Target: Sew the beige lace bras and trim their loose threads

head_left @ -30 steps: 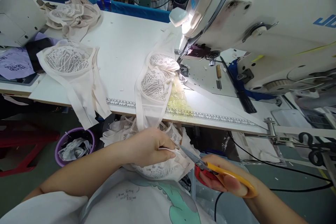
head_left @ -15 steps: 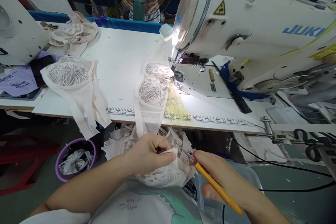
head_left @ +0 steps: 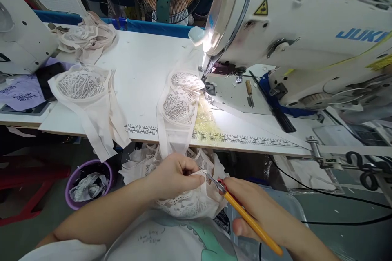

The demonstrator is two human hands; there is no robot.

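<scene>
Pinched thumb against finger, the left hand (head_left: 174, 173) is gripping a pale edge of the white lace garment (head_left: 190, 204), with no gap showing between the fingertips, while the right hand (head_left: 255, 206) is closing around the scissors (head_left: 245, 214), mostly hiding their red handle; how far the blades are parting is too fine to tell. Taking the left hand as the centre of the dial, the garment's lacy body is hanging from five to six o'clock, just above the person's lap, and the pinched edge is standing out toward three. From that pinch, the scissors are lying toward four o'clock, their long axis running from the tips near ten to the handle end between four and five. Their tips are sitting right beside the held edge; whether they are touching it is unclear. Of the two hands, the left is lying nearer that edge, and the right is staying apart, down the scissors' length. Toward twelve, another lace garment (head_left: 179, 106) is lying on the white table (head_left: 143, 89), one end reaching under the sewing machine (head_left: 294, 24) and the other hanging over the table's near edge.
</scene>
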